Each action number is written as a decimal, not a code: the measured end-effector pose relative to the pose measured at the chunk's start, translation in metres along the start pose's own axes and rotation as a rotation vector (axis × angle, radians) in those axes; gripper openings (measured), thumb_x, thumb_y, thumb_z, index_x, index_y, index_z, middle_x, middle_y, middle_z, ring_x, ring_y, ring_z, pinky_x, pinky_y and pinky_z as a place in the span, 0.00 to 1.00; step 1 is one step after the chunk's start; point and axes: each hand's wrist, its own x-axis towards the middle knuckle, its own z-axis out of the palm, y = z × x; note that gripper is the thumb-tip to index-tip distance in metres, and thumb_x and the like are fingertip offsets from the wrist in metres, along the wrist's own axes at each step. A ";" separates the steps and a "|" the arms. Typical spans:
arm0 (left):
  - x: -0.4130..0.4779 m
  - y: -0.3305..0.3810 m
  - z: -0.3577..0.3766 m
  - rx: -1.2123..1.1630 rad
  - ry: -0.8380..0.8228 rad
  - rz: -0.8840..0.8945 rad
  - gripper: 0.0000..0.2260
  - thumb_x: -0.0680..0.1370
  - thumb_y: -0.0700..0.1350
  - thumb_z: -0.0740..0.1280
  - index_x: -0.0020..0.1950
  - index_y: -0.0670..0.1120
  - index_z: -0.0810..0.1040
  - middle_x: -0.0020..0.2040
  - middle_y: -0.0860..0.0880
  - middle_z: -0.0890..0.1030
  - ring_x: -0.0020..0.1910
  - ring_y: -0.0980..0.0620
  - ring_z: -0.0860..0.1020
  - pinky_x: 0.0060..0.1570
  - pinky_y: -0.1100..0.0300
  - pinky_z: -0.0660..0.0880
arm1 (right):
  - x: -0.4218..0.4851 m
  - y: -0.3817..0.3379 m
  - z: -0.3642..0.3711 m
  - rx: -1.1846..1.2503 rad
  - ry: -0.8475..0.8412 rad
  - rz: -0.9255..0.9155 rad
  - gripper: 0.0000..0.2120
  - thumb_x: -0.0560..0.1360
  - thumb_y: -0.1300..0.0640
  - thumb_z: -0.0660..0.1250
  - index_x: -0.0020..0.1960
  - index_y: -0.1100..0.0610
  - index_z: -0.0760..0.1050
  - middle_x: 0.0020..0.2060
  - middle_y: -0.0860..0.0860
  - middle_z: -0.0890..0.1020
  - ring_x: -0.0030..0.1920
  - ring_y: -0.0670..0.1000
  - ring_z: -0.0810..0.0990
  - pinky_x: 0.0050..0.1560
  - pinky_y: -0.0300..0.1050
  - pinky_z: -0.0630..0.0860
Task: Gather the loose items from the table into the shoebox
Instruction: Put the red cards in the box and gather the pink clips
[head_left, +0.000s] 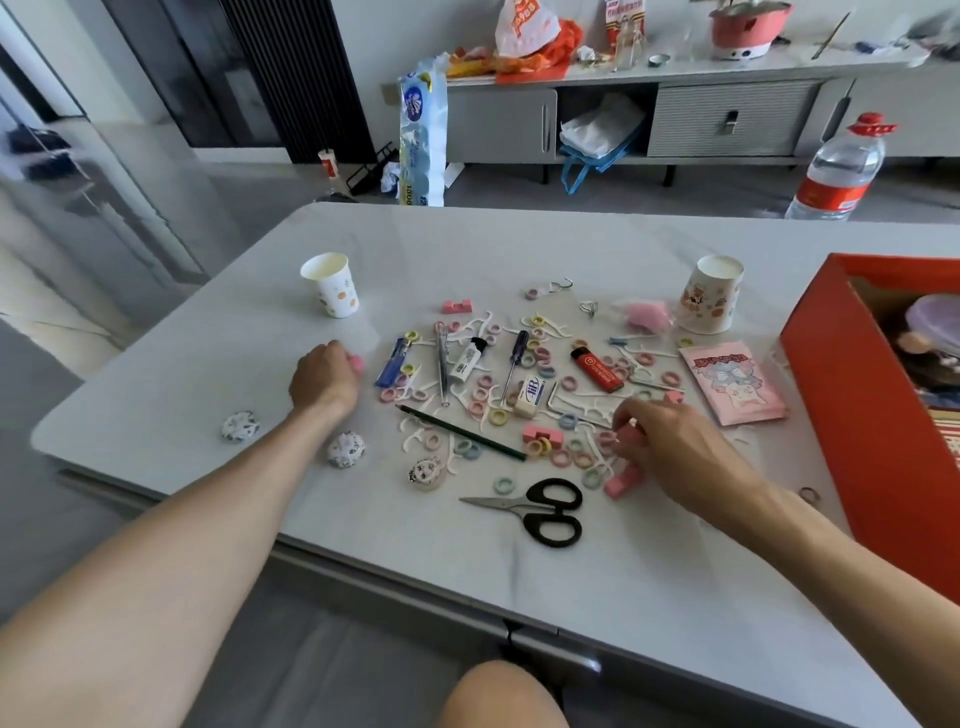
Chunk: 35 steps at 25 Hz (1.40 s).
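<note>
- head view: the table (208, 364), a pale marble-look top, carried the loose items in a scatter across its middle.
- the shoebox (841, 395), red and open-topped, stood on the right edge of the table, well apart from the left hand and near the right one; a purple-haired doll (930, 332) lay inside it.
- the left hand (324, 376) lay knuckles-up at the left edge of the scatter, fingers curled tight round a small pink item (357, 364) that showed only at the fingertips.
- the right hand (675, 447) reached in from the right, fingers bent and pinching a pink block (626, 434); a second pink block (621, 483) lay on the table just below it.
- between the hands lay a green pencil (462, 433), an eraser (530, 397), a screwdriver (514, 364), a pen (441, 364), a blue lighter (393, 362), a white lighter (467, 358) and a red lighter (597, 369), among pastel rings (498, 417) and white floss picks (413, 441).
- black-handled scissors (545, 512) lay nearest the viewer, blades pointing left.
- a pink packet (735, 382) lay between the red lighter and the shoebox.
- two paper cups stood upright: one far left (331, 285), one far right (711, 293).
</note>
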 end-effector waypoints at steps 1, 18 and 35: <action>-0.007 0.006 -0.007 -0.031 0.029 -0.019 0.09 0.81 0.45 0.62 0.56 0.43 0.78 0.58 0.42 0.81 0.58 0.40 0.77 0.52 0.52 0.73 | -0.005 0.000 -0.001 0.004 0.052 -0.030 0.07 0.74 0.55 0.71 0.50 0.56 0.76 0.39 0.45 0.74 0.37 0.46 0.74 0.37 0.42 0.70; -0.222 0.192 -0.030 -1.514 -0.546 -0.122 0.02 0.78 0.40 0.70 0.48 0.47 0.81 0.38 0.47 0.82 0.34 0.51 0.80 0.31 0.62 0.74 | -0.074 -0.014 -0.038 0.649 0.288 0.308 0.03 0.78 0.53 0.67 0.45 0.50 0.77 0.33 0.49 0.81 0.31 0.44 0.74 0.31 0.41 0.72; -0.234 0.220 0.015 -1.523 -0.962 0.485 0.14 0.77 0.45 0.68 0.62 0.46 0.81 0.36 0.50 0.81 0.34 0.56 0.77 0.31 0.65 0.74 | -0.077 -0.005 -0.100 1.138 0.226 0.398 0.14 0.81 0.50 0.62 0.47 0.61 0.76 0.30 0.50 0.77 0.22 0.43 0.66 0.22 0.34 0.64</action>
